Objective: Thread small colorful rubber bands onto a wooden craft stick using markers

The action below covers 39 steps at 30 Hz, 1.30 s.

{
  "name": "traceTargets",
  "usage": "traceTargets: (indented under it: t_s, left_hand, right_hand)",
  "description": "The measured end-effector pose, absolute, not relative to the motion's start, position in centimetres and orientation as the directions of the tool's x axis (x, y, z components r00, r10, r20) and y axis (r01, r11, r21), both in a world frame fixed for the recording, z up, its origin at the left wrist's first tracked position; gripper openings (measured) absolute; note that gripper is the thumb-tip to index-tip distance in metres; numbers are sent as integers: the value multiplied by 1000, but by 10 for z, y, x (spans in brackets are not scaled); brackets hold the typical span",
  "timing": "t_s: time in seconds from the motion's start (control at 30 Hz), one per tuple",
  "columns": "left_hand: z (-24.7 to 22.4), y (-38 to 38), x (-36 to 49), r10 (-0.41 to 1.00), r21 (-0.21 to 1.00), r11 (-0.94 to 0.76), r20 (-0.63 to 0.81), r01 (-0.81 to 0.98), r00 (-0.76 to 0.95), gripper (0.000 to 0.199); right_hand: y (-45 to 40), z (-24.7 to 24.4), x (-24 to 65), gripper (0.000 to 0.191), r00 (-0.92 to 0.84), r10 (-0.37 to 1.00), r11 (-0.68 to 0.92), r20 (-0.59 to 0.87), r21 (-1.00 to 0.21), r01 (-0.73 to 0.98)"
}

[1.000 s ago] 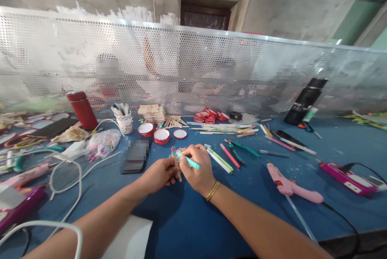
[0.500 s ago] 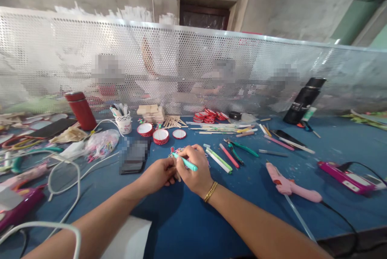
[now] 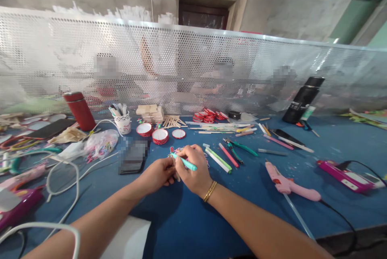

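My right hand (image 3: 195, 170), with a gold bracelet at its wrist, is closed round a turquoise pen (image 3: 187, 163) whose tip points to the upper left. Against it, my left hand (image 3: 161, 172) pinches a small wooden stick (image 3: 177, 176), mostly hidden by the fingers. A small red piece (image 3: 172, 150) shows just above the fingertips. Behind my right hand lie small colourful pieces, partly covered. Green and white pens (image 3: 218, 160) and a red pen (image 3: 228, 155) rest to the right of my hands.
Round red-rimmed pieces (image 3: 160, 136) and a dark phone (image 3: 134, 157) lie beyond my left hand. Green-handled pliers (image 3: 242, 147) and a pink glue gun (image 3: 290, 186) are at right. White cables (image 3: 79, 178) loop at left. A perforated metal screen (image 3: 193, 61) bounds the table, with people behind it.
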<state>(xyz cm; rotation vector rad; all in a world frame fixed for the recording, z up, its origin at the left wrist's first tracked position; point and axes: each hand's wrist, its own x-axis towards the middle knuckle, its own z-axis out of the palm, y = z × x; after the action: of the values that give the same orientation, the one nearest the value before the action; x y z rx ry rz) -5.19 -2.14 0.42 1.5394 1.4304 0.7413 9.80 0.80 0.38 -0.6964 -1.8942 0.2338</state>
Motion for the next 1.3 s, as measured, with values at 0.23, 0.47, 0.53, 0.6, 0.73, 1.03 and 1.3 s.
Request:
traceTargets:
  t_s: [0.23, 0.47, 0.53, 0.6, 0.73, 1.03, 1.3]
  left_hand:
    - [-4, -18, -56, 974, 896, 53, -144, 441, 176, 23]
    - [-1, -22, -57, 974, 897, 38, -132, 440, 185, 23]
    - [2, -24, -55, 974, 895, 34, -129, 445, 185, 22]
    - [4, -25, -54, 975, 897, 40, -131, 441, 178, 21]
    - [2, -25, -53, 976, 890, 56, -144, 452, 164, 21]
    - [-1, -27, -52, 978, 897, 100, -169, 430, 124, 17]
    - [-4, -25, -58, 987, 903, 52, -113, 427, 119, 14]
  right_hand:
    - [10, 6, 103, 8, -225, 608, 773, 761, -505, 384]
    - [10, 4, 102, 8, -294, 593, 796, 749, -493, 351]
    - [11, 4, 103, 9, -290, 603, 787, 743, -496, 367]
    - [12, 4, 104, 9, -271, 613, 776, 742, -499, 387]
    - [12, 4, 108, 9, -256, 625, 765, 737, -514, 388]
    - [12, 2, 111, 9, -302, 584, 806, 754, -491, 332]
    - [9, 2, 108, 12, -382, 541, 839, 749, -454, 299]
